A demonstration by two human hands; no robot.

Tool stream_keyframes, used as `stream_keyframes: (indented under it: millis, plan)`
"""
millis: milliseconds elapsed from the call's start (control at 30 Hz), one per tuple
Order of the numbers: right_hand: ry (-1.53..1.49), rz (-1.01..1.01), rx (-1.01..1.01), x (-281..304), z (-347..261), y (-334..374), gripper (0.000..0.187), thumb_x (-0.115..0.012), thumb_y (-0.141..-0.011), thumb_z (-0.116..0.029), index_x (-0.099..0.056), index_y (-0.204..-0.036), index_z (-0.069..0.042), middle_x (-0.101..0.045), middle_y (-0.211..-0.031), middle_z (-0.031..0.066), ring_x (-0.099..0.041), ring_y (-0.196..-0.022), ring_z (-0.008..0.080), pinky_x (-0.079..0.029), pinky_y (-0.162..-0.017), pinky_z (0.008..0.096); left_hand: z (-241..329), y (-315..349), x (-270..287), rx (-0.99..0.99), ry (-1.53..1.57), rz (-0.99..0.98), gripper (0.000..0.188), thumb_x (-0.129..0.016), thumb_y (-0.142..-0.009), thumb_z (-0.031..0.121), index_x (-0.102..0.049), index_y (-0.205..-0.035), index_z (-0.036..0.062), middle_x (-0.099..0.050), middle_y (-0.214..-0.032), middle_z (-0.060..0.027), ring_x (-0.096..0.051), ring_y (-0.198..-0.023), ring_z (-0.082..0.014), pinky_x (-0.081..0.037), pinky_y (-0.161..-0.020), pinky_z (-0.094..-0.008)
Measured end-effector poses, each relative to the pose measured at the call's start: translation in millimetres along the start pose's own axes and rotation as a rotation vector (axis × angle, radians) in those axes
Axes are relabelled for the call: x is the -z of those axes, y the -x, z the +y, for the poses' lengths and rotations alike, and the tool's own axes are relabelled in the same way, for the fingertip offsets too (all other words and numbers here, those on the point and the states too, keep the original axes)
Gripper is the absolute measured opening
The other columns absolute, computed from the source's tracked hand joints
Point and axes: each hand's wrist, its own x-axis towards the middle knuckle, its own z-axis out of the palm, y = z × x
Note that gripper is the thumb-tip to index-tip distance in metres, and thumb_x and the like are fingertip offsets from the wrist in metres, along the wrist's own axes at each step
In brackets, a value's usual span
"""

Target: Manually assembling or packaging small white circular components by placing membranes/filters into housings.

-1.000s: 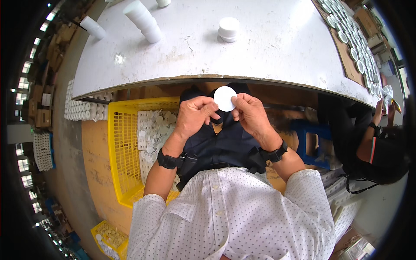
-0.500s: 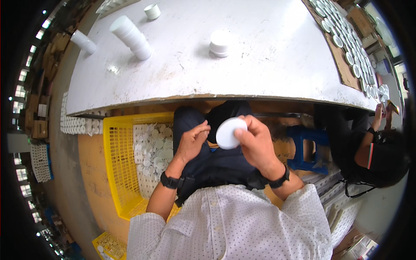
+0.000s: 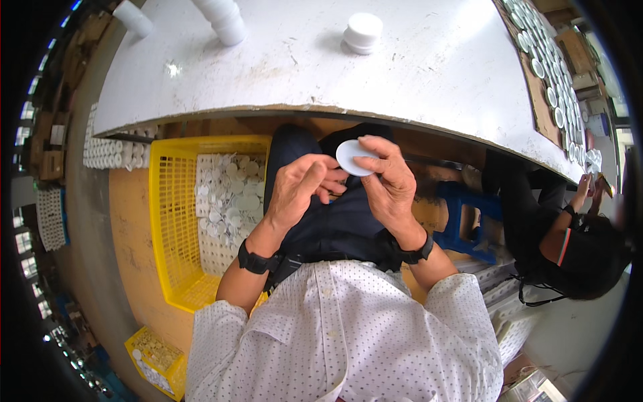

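Observation:
A round white lid-like disc (image 3: 351,158) is pinched between the thumb and fingers of my right hand (image 3: 387,175), tilted over my lap. My left hand (image 3: 303,185) is just left of it, its fingers loosely bent and apart. Their tips come close to the disc's left edge; whether they touch it I cannot tell. Ahead on the white table (image 3: 288,80) stands a short stack of similar white discs (image 3: 364,32). Further left is a taller stack of white round pieces (image 3: 226,23), cut off by the upper edge.
On the floor to my left stands a yellow basket (image 3: 164,221) with many loose white discs. A smaller yellow bin (image 3: 175,372) is at the lower left. At the right are a board of white round pieces (image 3: 549,74), a blue stool (image 3: 450,214) and a co-worker (image 3: 569,248).
Both hands have come closer together, the left one moving right toward the disc. The disc is tilted more. My view has shifted down, so the table sits higher in it.

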Motion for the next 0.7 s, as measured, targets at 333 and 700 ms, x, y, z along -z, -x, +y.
stream_keyframes:
  millis: [333,700]
  plan:
    - [0.041,0.039,-0.078,-2,1,17,0.037,-0.052,-0.071,0.013,-0.061,-0.102,-0.004,-0.055,-0.109,0.0101,-0.053,-0.096,0.0197,-0.047,-0.069,0.0250,-9,5,-1,0.040,-0.110,0.083,0.017,-0.055,-0.087,0.010,-0.060,-0.095,-0.0046,-0.065,-0.082,-0.0122,-0.063,-0.066,-0.0132,-0.045,-0.049,-0.0197]
    - [-0.360,-0.068,-0.822,-1,28,9,0.015,-0.058,-0.086,-0.015,-0.061,-0.093,-0.001,-0.058,-0.070,0.0003,-0.050,-0.057,0.0039,-0.041,-0.052,0.0174,-12,-10,-7,0.127,-0.281,0.159,0.019,-0.057,-0.085,0.010,-0.060,-0.094,-0.0074,-0.065,-0.074,-0.0094,-0.061,-0.061,-0.0097,-0.044,-0.047,-0.0186]
